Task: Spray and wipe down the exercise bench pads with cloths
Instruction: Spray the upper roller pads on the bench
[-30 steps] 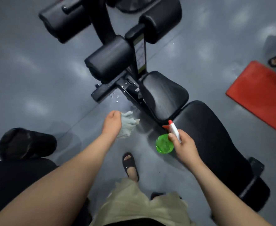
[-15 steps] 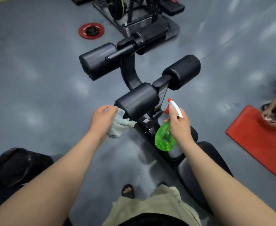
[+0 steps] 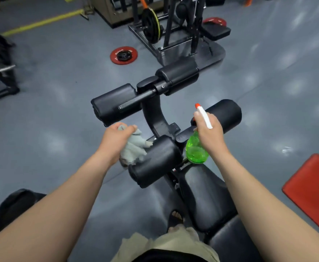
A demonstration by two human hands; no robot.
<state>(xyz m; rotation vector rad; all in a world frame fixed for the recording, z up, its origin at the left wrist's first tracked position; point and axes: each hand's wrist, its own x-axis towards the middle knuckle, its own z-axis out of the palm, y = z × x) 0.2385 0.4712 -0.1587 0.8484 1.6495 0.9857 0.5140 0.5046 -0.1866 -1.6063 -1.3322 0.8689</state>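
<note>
A black exercise bench runs away from me, its seat pad [image 3: 204, 193] near my legs and several black roller pads beyond. My left hand [image 3: 115, 138] grips a crumpled grey cloth [image 3: 136, 148] that hangs against the left end of the near left roller pad [image 3: 155, 163]. My right hand [image 3: 209, 131] holds a green spray bottle [image 3: 195, 148] by its white trigger head, nozzle pointing away, over the near right roller pad [image 3: 224, 112]. Farther off are two more roller pads [image 3: 115, 103] on a crossbar.
A weight rack [image 3: 175, 36] with plates stands behind the bench on the grey floor. A red weight plate [image 3: 123, 55] lies on the floor to its left. A red mat [image 3: 313, 191] lies at the right. A dark round object [image 3: 13, 207] sits low left.
The view has tilted up and forward along the bench. Both hands moved from beside the seat pad to the roller pads; the cloth now touches the near left roller.
</note>
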